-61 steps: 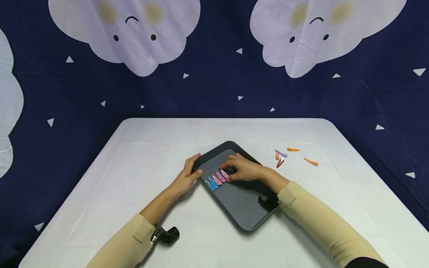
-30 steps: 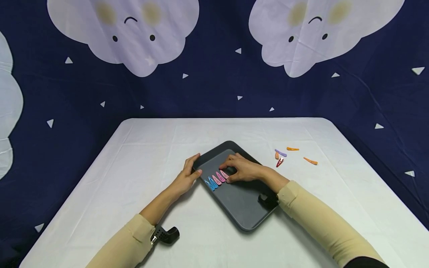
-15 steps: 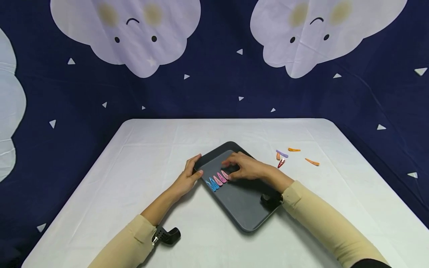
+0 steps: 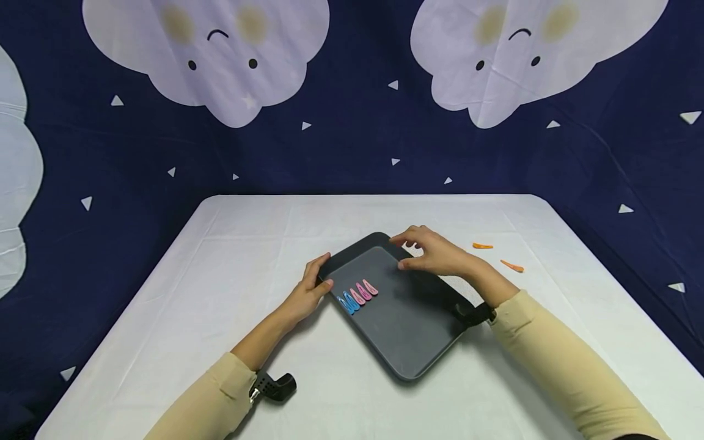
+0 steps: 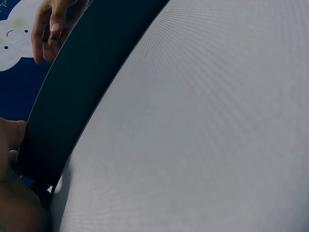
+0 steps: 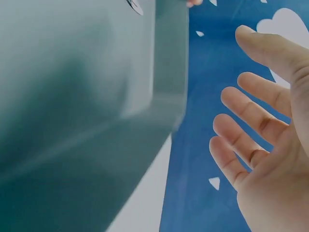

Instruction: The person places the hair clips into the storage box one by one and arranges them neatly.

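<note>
A dark grey baking tray [image 4: 407,354] lies at an angle on the table. My left hand [image 4: 304,293] grips its left corner, the thumb over the rim; the left wrist view shows that hand [image 5: 19,193] against the tray's outer wall. Inside the tray, a slanted row holds blue snap hair clips [image 4: 348,302] and pink snap hair clips [image 4: 364,291]. Above the far right rim, my right hand [image 4: 437,253] hovers with nothing in its grasp. Its fingers look spread and relaxed in the right wrist view, apart from the tray wall [image 6: 169,63].
Two orange hair clips, one farther back [image 4: 483,245] and one nearer [image 4: 512,266], lie on the white table [image 4: 247,244] right of the tray. My right hand and forearm cover the spot where other clips lay. A dark blue cloud-print cloth [image 4: 352,153] hangs behind.
My right hand has let go of the pink clip at the row's right end and moved up and right, over the tray's rim. My left hand and the tray stay put.
</note>
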The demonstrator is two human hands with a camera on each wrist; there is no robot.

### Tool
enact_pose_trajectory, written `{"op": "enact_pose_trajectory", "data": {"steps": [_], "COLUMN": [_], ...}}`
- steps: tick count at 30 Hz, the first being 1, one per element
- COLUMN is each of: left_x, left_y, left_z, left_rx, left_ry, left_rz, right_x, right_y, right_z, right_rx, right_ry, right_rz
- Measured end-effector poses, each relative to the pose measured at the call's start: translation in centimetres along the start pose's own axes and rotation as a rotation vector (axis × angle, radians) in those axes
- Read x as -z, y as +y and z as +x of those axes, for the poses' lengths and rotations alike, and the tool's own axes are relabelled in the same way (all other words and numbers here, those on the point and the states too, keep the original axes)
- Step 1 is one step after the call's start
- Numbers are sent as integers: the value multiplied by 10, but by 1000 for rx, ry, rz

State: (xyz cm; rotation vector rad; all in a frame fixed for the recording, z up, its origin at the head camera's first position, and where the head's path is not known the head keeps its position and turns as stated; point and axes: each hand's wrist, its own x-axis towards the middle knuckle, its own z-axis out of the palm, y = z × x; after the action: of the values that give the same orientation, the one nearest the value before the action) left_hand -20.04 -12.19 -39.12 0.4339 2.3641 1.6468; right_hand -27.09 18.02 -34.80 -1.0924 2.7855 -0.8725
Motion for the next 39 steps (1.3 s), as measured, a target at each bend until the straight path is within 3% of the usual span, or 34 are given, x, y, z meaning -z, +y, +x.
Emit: {"op": "enact_pose_trajectory", "data": {"steps": [7, 13, 18, 25, 33, 39], "left_x": [0, 0, 0, 1, 0, 1], "left_y": [0, -1, 0, 0, 1, 1], "left_z": [0, 0, 0, -1, -1, -1], "left_rx": [-5, -8, -14, -14, -15, -9], "left_ry": [4, 10, 14, 8, 7, 9], "left_rz": [8, 0, 0, 0, 0, 5], "right_x": [25, 34, 33, 26, 19, 14], "right_y": [15, 33, 49, 70, 87, 98], "right_z": [-19, -34, -47, -63, -77, -82], "right_rx": [-46, -106, -151, -152, -251, -223], "right_ry": [81, 118, 125, 146, 121, 117], "right_rz": [4, -8, -11, -20, 5, 26]}}
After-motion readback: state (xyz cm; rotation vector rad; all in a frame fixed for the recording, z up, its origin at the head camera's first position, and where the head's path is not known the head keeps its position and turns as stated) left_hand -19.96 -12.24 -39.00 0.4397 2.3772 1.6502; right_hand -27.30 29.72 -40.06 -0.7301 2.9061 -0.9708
